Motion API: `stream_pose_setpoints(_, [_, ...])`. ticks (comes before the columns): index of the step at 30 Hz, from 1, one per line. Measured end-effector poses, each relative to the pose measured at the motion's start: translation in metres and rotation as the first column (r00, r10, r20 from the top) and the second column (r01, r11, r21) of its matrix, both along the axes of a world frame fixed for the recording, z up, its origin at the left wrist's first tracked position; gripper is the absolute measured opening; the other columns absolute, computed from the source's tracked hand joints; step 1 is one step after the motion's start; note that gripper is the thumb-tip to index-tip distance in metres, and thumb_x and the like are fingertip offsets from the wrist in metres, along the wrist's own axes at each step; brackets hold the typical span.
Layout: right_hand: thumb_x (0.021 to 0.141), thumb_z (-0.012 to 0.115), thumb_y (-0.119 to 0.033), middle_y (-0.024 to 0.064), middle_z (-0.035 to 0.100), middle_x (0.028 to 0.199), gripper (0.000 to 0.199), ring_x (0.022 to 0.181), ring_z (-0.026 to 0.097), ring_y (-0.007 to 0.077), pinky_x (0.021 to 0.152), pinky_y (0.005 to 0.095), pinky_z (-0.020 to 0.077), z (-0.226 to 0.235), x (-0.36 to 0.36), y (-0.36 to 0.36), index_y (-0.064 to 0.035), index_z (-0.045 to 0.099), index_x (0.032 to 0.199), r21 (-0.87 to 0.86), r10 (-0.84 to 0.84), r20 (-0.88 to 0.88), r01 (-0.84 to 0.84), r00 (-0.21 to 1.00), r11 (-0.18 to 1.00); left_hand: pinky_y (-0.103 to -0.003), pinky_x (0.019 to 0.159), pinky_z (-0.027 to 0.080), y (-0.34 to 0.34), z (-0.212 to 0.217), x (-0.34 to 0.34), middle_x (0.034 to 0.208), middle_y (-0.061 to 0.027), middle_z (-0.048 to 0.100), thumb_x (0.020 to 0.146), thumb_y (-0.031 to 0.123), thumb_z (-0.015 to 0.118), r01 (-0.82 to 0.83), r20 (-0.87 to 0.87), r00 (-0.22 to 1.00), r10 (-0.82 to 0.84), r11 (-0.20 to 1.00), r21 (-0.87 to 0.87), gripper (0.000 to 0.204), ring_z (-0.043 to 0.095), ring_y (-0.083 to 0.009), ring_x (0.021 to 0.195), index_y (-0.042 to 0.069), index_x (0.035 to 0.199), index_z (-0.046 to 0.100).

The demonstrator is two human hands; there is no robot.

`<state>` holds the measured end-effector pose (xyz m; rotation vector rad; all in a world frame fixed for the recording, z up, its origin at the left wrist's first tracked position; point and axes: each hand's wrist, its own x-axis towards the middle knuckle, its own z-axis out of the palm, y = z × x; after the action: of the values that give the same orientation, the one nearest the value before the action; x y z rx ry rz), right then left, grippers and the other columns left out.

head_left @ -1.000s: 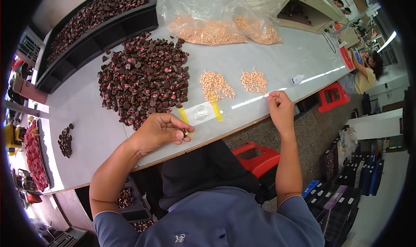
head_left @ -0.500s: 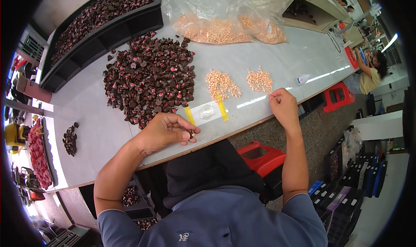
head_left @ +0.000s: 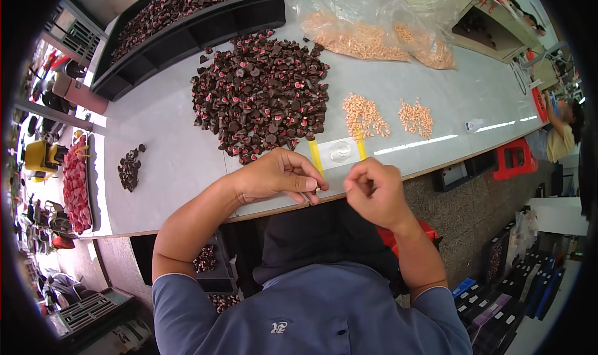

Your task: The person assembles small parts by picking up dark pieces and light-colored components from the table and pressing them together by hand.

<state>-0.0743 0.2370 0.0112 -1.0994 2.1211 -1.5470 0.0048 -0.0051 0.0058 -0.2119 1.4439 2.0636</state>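
Note:
My left hand [head_left: 280,177] is above the table's near edge, its thumb and fingertips pinching a small dark knob-like piece [head_left: 317,191] that shows a pale spot. Close by on the right, my right hand [head_left: 381,193] has thumb and forefinger pressed together; anything between them is too small to make out. The hands do not touch. Just beyond them, a clear round disc [head_left: 341,151] lies on a white patch between two yellow tape strips. A big heap of dark brown pieces [head_left: 261,93], some with pink-red faces, spreads behind my left hand. Two little piles of peach-coloured bits, one left [head_left: 364,115] and one right [head_left: 416,118], lie farther back.
A long black crate [head_left: 205,34] full of similar dark pieces stands at the back left. Clear bags [head_left: 364,40] of peach bits lie at the back. A small dark cluster [head_left: 129,168] sits at far left. Red stools [head_left: 516,160] and a seated person [head_left: 560,134] are at right.
My right hand has come left from beside the peach piles, close to my left hand. My left hand still pinches the dark piece. The whole view has shifted, moving the table's things rightward.

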Motion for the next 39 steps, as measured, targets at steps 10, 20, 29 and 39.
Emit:
stream_pose_setpoints(10, [0.087, 0.067, 0.001, -0.0021, 0.051, 0.056, 0.007, 0.047, 0.042, 0.0026, 0.044, 0.0218, 0.0317, -0.019, 0.017, -0.033, -0.001, 0.061, 0.089, -0.141, 0.047, -0.11, -0.063, 0.993, 0.988, -0.028, 0.07, 0.059, -0.003, -0.005, 0.004, 0.099, -0.0134, 0.072, 0.09, 0.019, 0.074, 0.011, -0.049, 0.999, -0.008, 0.998, 0.056, 0.026, 0.072, -0.0194, 0.087, -0.002, 0.104, 0.068])
stream_pose_setpoints(20, [0.086, 0.066, 0.001, -0.0003, 0.053, 0.057, 0.008, 0.049, 0.046, 0.0049, 0.045, 0.0227, 0.0356, 0.009, 0.012, -0.023, -0.0001, 0.063, 0.093, 0.008, 0.031, -0.053, -0.031, 0.998, 1.0, -0.028, 0.069, 0.06, -0.002, -0.007, 0.004, 0.095, -0.0127, 0.072, 0.09, 0.012, 0.074, -0.047, -0.07, 0.996, 0.049, 0.998, 0.037, 0.02, 0.072, -0.0184, 0.086, -0.003, 0.102, 0.068])
stream_pose_setpoints(29, [0.083, 0.069, 0.002, 0.0015, 0.051, 0.052, 0.008, 0.043, 0.046, 0.0085, 0.044, 0.0251, 0.0356, 0.016, 0.008, -0.028, -0.0021, 0.063, 0.086, 0.089, 0.143, -0.211, -0.127, 0.967, 0.988, -0.027, 0.07, 0.06, 0.0, 0.001, 0.003, 0.091, -0.0126, 0.073, 0.089, 0.014, 0.075, 0.006, -0.074, 0.997, -0.007, 1.0, -0.021, 0.022, 0.072, -0.0171, 0.083, -0.003, 0.101, 0.068])
stream_pose_setpoints(39, [0.082, 0.068, 0.004, 0.003, 0.053, 0.054, 0.011, 0.044, 0.051, 0.0125, 0.043, 0.0279, 0.038, 0.011, -0.002, -0.025, -0.0027, 0.061, 0.088, 0.055, 0.132, -0.365, -0.12, 0.922, 0.991, -0.028, 0.068, 0.059, 0.0, -0.006, 0.003, 0.099, -0.0123, 0.072, 0.089, 0.016, 0.075, -0.038, -0.04, 0.998, 0.039, 0.999, 0.016, 0.023, 0.073, -0.0199, 0.084, -0.003, 0.102, 0.07])
